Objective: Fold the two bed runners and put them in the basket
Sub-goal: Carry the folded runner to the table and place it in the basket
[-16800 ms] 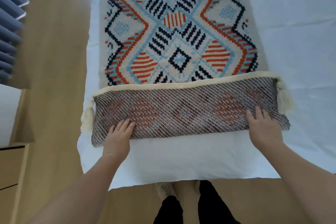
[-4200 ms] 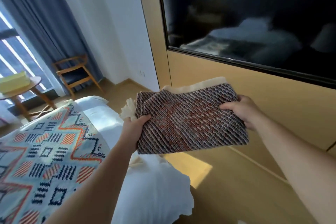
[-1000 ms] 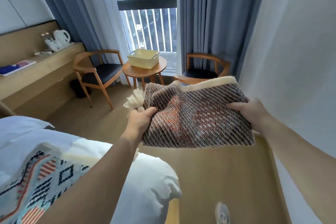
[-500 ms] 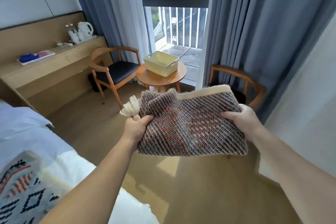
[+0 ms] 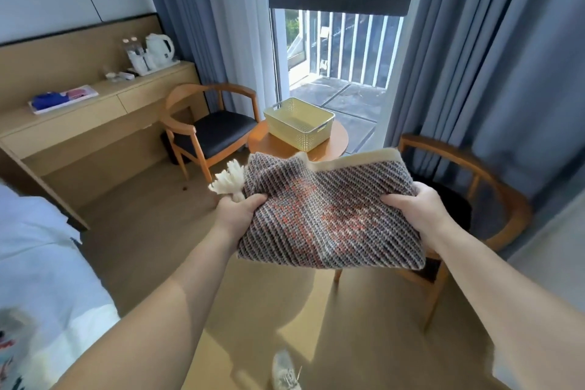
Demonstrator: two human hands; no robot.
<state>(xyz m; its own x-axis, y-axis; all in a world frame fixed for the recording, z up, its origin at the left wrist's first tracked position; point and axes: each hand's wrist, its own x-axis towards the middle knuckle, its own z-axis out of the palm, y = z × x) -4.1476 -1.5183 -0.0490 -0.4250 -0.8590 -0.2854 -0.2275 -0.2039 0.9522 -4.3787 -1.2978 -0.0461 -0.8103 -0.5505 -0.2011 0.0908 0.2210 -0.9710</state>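
A folded bed runner (image 5: 329, 215), woven side out with a cream edge and a white tassel, hangs in the air in front of me. My left hand (image 5: 239, 210) grips its left edge and my right hand (image 5: 411, 209) grips its right edge. Beyond it a pale yellow perforated basket (image 5: 299, 122) stands with nothing in it on a round wooden table (image 5: 335, 144). A corner of the second, patterned runner (image 5: 9, 355) shows on the white bed at the lower left.
Two wooden armchairs flank the table, one on the left (image 5: 210, 128) and one on the right (image 5: 468, 196). A long wooden desk (image 5: 95, 111) with a kettle runs along the left wall. Blue curtains (image 5: 493, 57) frame the window. My shoe (image 5: 285, 372) is on the wood floor.
I have walked closer to the table; the basket and chairs now look larger and nearer. Both hands keep the same hold on the folded runner. The bed has slid off to the left.
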